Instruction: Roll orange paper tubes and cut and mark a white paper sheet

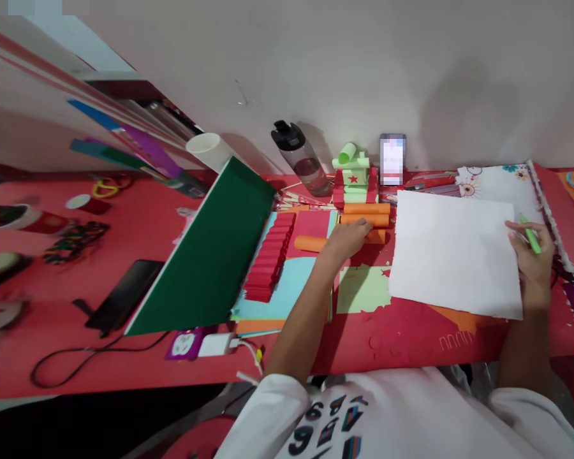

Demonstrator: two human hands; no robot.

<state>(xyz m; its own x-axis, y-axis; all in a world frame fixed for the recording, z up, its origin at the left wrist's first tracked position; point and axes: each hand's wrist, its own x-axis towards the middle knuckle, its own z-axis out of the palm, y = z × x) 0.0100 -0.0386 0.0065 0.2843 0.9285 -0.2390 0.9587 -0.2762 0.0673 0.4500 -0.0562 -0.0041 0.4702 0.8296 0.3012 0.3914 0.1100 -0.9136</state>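
My left hand (348, 238) is closed over an orange paper roll (377, 237), its fingertips against the roll just behind. Further back lies one more orange roll (366, 208), and another roll (310, 243) sticks out left of the hand. A green pen (530, 234) is gripped in my right hand (533, 255), whose fingertips rest at the right edge of a white sheet (454, 255). Behind the rolls stands a paper tank model (356, 180) in light green and red with a star. A pleated red paper strip (270, 258) lies left of my left hand.
A green board (210, 255) leans at the left beside coloured sheets (287, 280). Along the wall stand a bottle (303, 159), a white cup (210, 150) and a phone (393, 159). A charger (217, 345) with its cable sits near the front edge; a black pouch (124, 296) lies further left.
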